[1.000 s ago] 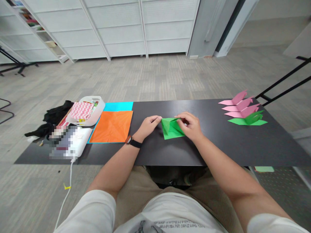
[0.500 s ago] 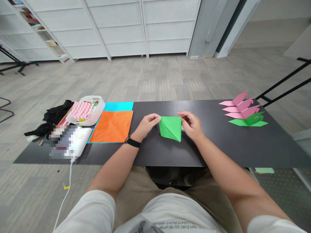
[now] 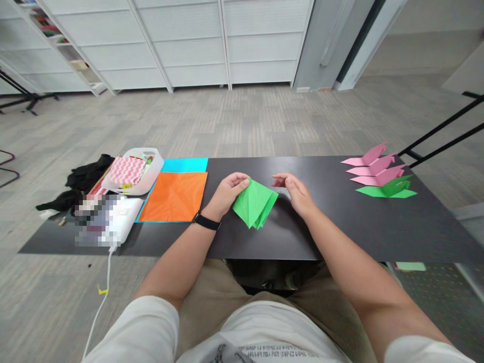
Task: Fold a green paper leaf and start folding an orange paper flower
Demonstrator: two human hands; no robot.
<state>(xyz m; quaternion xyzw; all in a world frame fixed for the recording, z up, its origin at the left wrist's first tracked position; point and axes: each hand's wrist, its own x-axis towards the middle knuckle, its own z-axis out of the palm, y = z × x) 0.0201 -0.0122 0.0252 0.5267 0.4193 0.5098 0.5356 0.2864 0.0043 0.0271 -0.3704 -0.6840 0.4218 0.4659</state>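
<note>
A folded sheet of green origami paper (image 3: 255,202) is tilted above the dark table, its layered flaps slightly parted at the lower right. My left hand (image 3: 231,192), with a black band on the wrist, pinches the paper by its upper left corner. Just right of the paper, my right hand (image 3: 296,191) is apart from it, fingers loosely curved and holding nothing. Three pink folded paper birds (image 3: 374,164) stand in a row at the table's right, with a green folded paper bird (image 3: 389,189) nearest me.
On the left, orange paper (image 3: 172,196) lies over blue paper (image 3: 185,165). Beside it are a white basket (image 3: 155,174) holding a pink zigzag packet, a white device (image 3: 130,217) with a cable, and black cloth (image 3: 88,174). The dark table (image 3: 321,237) spans before me.
My right hand has let go of the green paper and moved slightly away. The paper has turned in my left hand, its lower end swinging left, and its flaps now show.
</note>
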